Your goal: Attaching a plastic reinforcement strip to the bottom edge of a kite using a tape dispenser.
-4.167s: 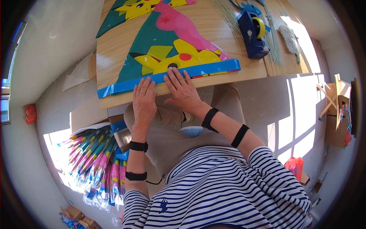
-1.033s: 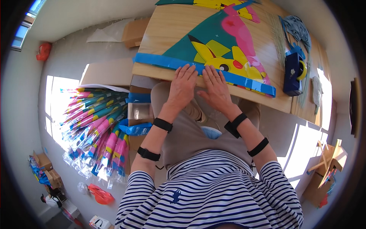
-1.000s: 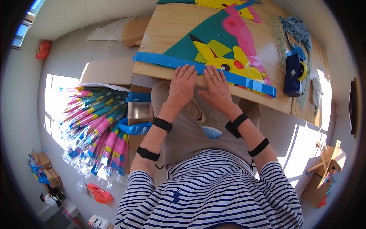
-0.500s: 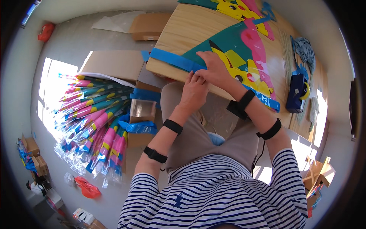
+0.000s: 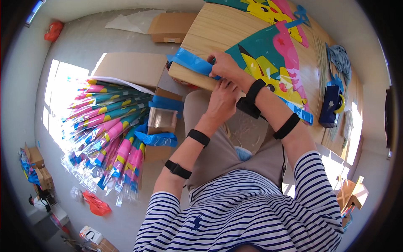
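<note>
A thin sheet kite in dark green, pink and yellow, with a cartoon figure on it, lies on the wooden table. From its left corner a blue plastic strip runs along the near table edge and past the corner. My right hand is closed on this strip, thumb and fingers pinching it where it bulges up slightly. Just below, at the table edge, my left hand has its fingers bent and close together beside the right wrist. What its fingertips hold, if anything, is hidden.
An open cardboard box stands left of the table, with many rolled kites in clear sleeves spilling out. A blue tape dispenser, thin rods and a grey cloth lie at the table's right. Another kite is at the far side.
My right hand has gone from spread fingers over the kite to a pinch on the blue strip, which now bulges. My left hand remains at the table edge. The whole view has shifted slightly.
</note>
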Tool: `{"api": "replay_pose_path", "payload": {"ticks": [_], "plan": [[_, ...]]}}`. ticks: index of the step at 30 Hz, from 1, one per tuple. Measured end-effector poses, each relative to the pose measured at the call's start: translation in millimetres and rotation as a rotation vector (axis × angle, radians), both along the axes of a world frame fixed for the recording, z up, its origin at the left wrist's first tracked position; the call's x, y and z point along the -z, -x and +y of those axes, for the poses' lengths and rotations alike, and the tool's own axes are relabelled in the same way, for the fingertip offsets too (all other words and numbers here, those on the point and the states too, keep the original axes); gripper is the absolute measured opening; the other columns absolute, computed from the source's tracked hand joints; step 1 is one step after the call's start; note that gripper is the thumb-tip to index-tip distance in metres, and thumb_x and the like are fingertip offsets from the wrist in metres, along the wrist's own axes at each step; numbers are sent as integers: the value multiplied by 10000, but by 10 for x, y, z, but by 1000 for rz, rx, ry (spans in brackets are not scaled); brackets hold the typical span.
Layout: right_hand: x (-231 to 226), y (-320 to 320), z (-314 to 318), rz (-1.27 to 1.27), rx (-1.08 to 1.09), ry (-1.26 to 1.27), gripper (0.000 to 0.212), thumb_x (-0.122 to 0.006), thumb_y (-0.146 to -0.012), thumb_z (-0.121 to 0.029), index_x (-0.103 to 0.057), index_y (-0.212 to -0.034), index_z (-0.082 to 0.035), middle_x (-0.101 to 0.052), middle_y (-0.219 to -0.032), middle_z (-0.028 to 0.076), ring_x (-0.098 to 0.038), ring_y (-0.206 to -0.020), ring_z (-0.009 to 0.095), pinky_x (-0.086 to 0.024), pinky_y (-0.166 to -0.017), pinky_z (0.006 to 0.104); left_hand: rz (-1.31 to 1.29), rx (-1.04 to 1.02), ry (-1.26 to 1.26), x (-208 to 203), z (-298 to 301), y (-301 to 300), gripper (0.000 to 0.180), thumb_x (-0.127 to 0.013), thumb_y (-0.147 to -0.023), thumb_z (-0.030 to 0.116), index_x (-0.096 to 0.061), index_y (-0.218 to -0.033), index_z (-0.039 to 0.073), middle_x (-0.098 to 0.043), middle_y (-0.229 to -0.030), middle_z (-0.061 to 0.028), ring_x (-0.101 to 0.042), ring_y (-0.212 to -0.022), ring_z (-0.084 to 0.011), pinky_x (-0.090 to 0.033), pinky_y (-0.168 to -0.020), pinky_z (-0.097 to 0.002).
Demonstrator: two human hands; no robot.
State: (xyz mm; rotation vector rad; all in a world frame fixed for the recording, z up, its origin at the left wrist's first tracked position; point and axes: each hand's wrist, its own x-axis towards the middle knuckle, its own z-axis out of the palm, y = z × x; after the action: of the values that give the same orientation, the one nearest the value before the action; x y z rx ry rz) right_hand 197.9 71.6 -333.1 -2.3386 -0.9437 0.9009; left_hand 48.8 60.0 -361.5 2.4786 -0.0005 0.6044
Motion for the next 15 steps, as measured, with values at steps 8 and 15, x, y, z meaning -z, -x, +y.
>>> {"api": "replay_pose_path", "payload": {"ticks": [8, 15], "plan": [[-137, 82, -58, 28, -8, -80, 491, -829, -671, -77, -736, -1153, -88, -763, -1082, 172, -717, -1053, 365, -558, -888, 437, -22, -31, 27, 14, 0, 18, 550, -668, -678, -49, -675, -1223, 25, -614, -1267, -182, -492, -1308, -418, -388, -1143, -503], [-89, 165, -22, -88, -68, 13, 480, -816, -644, -73, -750, -1119, -97, -774, -983, 133, -731, -1004, 316, -538, -779, 415, -23, -22, 23, 3, -28, 18, 521, -688, -696, -9, -681, -1214, 44, -618, -1277, -177, -505, -1298, -405, -390, -1141, -510]]}}
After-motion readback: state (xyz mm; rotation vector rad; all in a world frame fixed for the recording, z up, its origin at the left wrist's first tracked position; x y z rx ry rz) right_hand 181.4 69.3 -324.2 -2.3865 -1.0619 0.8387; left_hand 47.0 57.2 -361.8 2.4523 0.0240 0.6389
